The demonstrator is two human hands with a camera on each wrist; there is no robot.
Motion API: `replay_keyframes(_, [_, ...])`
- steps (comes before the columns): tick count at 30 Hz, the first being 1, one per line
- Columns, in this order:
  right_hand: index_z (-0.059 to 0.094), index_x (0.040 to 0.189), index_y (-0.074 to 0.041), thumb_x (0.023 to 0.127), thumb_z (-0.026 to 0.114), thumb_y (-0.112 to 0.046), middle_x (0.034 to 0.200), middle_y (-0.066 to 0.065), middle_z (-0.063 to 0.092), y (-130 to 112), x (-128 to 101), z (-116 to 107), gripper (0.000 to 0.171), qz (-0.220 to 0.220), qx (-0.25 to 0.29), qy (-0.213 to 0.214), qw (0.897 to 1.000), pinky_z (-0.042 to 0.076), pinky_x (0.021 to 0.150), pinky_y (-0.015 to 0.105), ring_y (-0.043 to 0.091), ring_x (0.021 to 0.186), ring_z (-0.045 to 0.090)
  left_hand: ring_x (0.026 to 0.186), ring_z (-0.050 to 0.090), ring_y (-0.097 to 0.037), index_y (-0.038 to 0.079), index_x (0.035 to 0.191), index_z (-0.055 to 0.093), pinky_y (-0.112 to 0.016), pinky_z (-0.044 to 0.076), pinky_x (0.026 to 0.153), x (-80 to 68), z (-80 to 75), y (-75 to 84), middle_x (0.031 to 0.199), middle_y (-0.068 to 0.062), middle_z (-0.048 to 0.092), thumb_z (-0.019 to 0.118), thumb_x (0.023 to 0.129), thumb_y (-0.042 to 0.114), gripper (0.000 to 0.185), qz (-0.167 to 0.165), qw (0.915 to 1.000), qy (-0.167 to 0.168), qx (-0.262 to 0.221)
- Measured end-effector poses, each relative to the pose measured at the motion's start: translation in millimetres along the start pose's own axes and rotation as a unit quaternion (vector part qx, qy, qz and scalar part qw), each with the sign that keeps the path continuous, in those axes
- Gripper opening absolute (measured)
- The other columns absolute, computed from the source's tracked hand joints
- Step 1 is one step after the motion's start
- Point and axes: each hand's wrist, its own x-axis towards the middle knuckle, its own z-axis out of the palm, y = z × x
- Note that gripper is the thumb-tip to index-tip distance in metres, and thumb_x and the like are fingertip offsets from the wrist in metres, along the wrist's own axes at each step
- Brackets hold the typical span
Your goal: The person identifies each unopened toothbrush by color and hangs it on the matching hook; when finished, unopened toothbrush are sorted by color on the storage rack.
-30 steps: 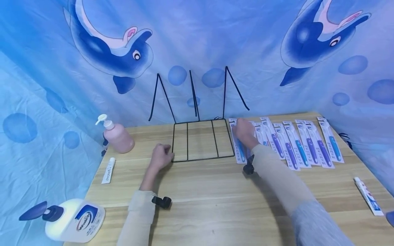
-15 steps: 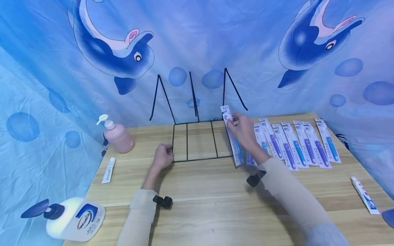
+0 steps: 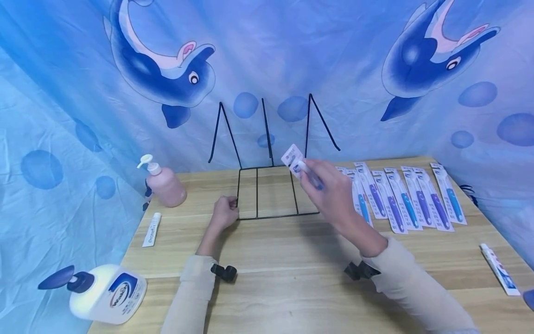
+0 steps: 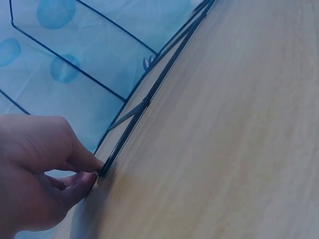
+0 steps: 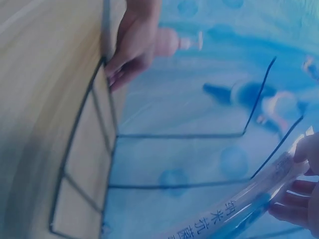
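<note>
Rack and toothbrush, both held, show against a blue curtain printed with two dolphins, which fills the background. Below spreads a light wooden desk. The rack, of black wire, is near the desk's back edge, its open base lying on the wood and its angled prongs rising at the rear. To its right, toothbrushes in flat packs lie in a slanting row, their handles purple or blue, some packs overlapping. At near left is a white bottle with a blue pump; farther back, left of the rack, stands a smaller pink bottle. The person's right grip pinches the blue-handled, packed toothbrush between thumb and fingers, tilted and raised above the rack's right part. The left grip pinches the rack's base near its front left corner. Smallest are a white tube, in front of the pink bottle, and a white-and-blue tube near the desk's right edge.
</note>
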Motion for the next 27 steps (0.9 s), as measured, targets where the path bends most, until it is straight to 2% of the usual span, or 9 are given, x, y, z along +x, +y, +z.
replay_keyframes(6, [0.073,0.107,0.002,0.086,0.072,-0.006,0.102,0.020,0.070,-25,10,-1,0.022,-0.071,-0.001,0.002,0.997,0.061,0.059,0.033,0.031,0.081,0.071,0.092,0.061,-0.029,-0.015,0.129,0.056,-0.040,0.054,0.088,-0.4,-1.4,2.0,0.099,-0.018,0.065,0.054,0.081,-0.010,0.049,-0.006,1.0000,-0.002,0.005])
replay_keyframes(14, [0.073,0.106,0.001,0.088,0.071,-0.008,0.100,0.019,0.071,-27,15,13,0.021,-0.093,-0.005,-0.013,0.996,0.060,0.058,0.031,0.029,0.078,0.071,0.089,0.061,-0.027,-0.015,0.126,0.058,-0.038,0.055,0.085,-0.1,1.1,-1.3,0.096,-0.018,0.065,0.055,0.079,-0.011,0.047,-0.003,1.0000,0.006,-0.006])
replay_keyframes(20, [0.072,0.108,0.002,0.088,0.072,-0.008,0.099,0.018,0.070,-21,18,26,0.023,-0.077,-0.022,-0.023,0.997,0.057,0.053,0.029,0.026,0.074,0.069,0.087,0.060,-0.026,-0.016,0.125,0.058,-0.037,0.055,0.083,0.2,1.7,-2.4,0.094,-0.017,0.064,0.054,0.079,-0.012,0.047,-0.004,0.9999,0.011,-0.009])
replay_keyframes(27, [0.063,0.109,0.004,0.090,0.068,-0.008,0.095,0.016,0.063,-7,32,54,0.023,-0.022,-0.018,-0.042,0.999,0.054,0.055,0.027,0.023,0.072,0.061,0.088,0.059,-0.025,-0.015,0.126,0.057,-0.035,0.055,0.083,-0.5,0.9,0.2,0.096,-0.018,0.064,0.054,0.080,-0.011,0.047,-0.012,0.9997,0.007,-0.018])
